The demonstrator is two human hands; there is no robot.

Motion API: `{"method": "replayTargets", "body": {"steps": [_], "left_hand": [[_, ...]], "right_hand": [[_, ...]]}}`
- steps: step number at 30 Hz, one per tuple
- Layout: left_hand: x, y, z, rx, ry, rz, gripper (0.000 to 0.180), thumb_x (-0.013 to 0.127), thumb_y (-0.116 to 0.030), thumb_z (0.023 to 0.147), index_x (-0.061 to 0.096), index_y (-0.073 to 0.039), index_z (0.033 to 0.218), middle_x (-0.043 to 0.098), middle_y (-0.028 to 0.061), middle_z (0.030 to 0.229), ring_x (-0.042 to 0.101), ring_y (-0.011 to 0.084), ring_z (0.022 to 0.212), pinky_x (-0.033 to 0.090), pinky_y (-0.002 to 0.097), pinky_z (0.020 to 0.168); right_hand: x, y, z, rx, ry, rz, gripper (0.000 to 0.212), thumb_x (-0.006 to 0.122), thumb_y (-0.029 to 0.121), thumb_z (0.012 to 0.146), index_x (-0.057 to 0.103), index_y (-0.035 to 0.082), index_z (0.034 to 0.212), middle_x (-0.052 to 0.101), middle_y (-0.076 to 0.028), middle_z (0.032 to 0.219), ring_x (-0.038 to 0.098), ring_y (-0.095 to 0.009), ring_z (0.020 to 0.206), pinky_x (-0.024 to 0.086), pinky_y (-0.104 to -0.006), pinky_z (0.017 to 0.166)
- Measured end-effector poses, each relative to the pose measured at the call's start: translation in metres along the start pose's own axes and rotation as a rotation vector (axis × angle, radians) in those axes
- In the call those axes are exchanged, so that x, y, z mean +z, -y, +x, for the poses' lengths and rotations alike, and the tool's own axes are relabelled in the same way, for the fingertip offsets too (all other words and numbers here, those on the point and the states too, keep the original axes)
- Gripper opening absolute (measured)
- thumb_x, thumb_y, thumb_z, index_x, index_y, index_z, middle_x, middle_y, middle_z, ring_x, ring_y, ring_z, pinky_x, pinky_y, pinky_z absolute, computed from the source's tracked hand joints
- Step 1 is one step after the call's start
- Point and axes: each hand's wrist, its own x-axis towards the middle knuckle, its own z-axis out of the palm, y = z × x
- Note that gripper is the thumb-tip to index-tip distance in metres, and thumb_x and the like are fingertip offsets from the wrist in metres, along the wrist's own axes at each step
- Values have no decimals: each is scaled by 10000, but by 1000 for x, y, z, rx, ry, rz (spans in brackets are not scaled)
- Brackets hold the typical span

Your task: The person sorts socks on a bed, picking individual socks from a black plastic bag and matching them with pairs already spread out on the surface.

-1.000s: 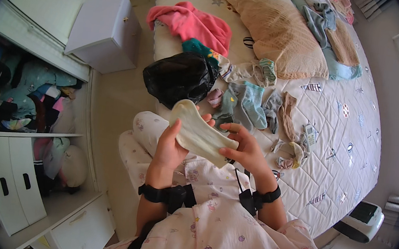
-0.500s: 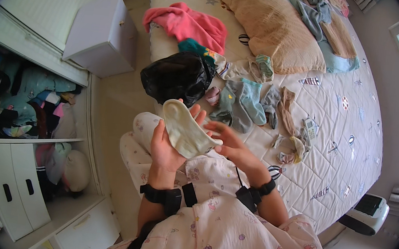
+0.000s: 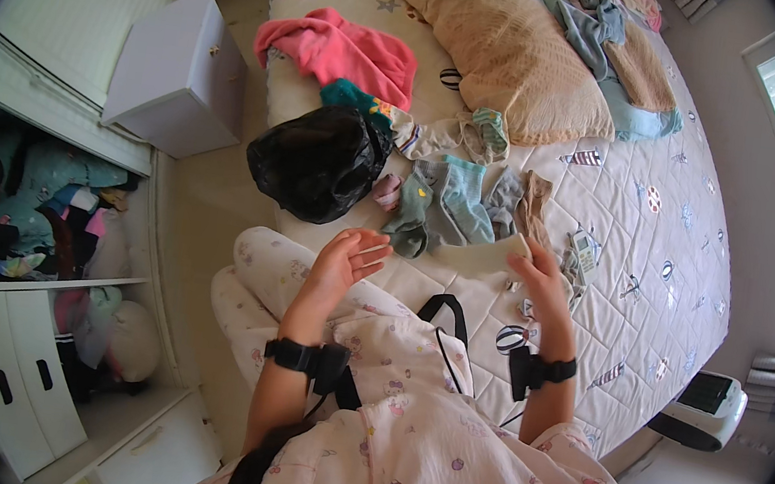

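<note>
My right hand (image 3: 544, 277) grips one end of a cream sock (image 3: 476, 257), which stretches leftward just in front of a row of socks on the bed. That row holds a dark green sock (image 3: 410, 216), a light blue and grey sock (image 3: 464, 208), a grey sock (image 3: 504, 201) and a brown sock (image 3: 536, 206). Over my lap, my left hand (image 3: 346, 261) is open and holds nothing, fingers spread. A black plastic bag (image 3: 314, 164) sits beyond it, with a small pink sock (image 3: 387, 191) beside the bag. More small socks near my right hand are partly hidden by it.
On the quilted bed (image 3: 663, 308) lie a tan pillow (image 3: 519, 63), a pink garment (image 3: 353, 53) and a pale remote control (image 3: 585, 252). A white bedside cabinet (image 3: 165, 76) and a crammed open wardrobe (image 3: 39, 282) stand left. A white appliance (image 3: 721, 423) is at right.
The cream sock has moved from both hands over my lap to the bed side, held by my right hand alone. My left hand has let go of it.
</note>
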Motion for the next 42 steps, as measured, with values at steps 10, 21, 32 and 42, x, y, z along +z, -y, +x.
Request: {"method": "replayTargets", "body": {"steps": [10,21,32,42], "left_hand": [[-10,18,61,-170,27,491,342,419,-281,924,491,-128,1221,396,28,1342,293,198,1276,258,365,1007],[-53,63,119,-80,-10,596,303,514,-214,883,568,-53,1134,515,9,1169,414,125,1147,269,238,975],[-58,79,122,90,-103,1014,361,578,-225,835,525,-69,1156,420,119,1200,411,230,1134,355,313,942],[-55,61,122,-17,-80,1066,318,560,-220,849,527,-73,1129,557,91,988,527,147,810,443,276,714]], "right_hand": [[-161,-11,57,101,177,-605,253,584,25,688,553,-7,937,594,-71,825,552,-143,776,449,-289,701],[-196,-92,193,-263,-393,-1190,347,599,99,676,580,125,1021,574,-104,1018,542,-306,979,440,-423,805],[-130,-139,105,-83,-371,-966,296,599,114,692,592,77,985,549,-122,1043,550,-338,947,453,-417,791],[-142,-182,-7,193,-620,-864,315,593,210,729,586,111,1028,624,-123,861,594,-305,806,466,-406,692]]}}
